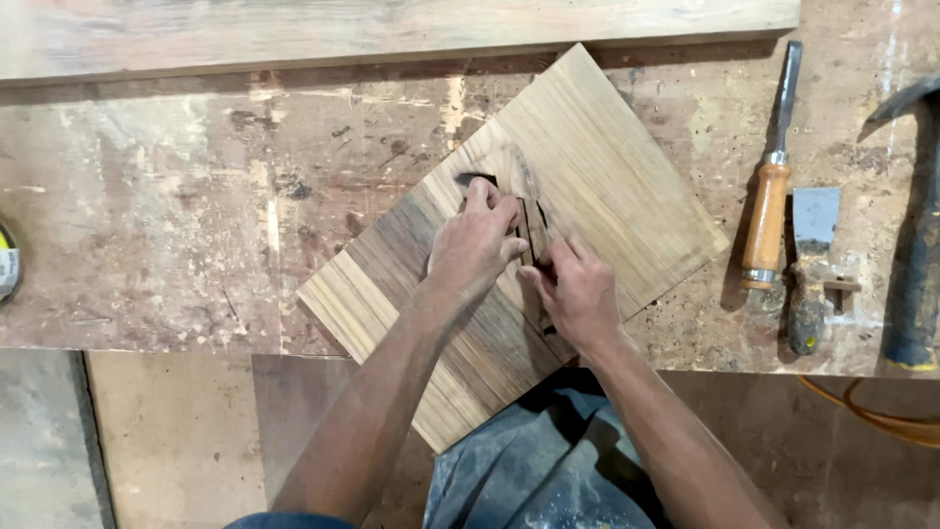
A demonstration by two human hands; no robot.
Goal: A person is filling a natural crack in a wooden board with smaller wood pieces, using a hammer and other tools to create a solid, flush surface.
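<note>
Both hands press down together on small dark wooden strips [534, 230] lying on a pale striped rectangular wooden board [607, 167]; the left hand [473, 245] curls over one end, the right hand [578, 294] pinches the strips just beside it. The board lies tilted on a stained brown workbench [176, 216], overhanging its near edge. Well to the right rest a wooden-handled chisel [769, 216], a metal scraper [813, 255] and a dark hammer [916, 245].

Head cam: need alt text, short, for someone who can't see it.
Two bare hands, left hand and right hand, press thin dark wood strips onto a wooden board lying cornerwise on a worn workbench. A chisel, scraper and hammer lie to the right.
</note>
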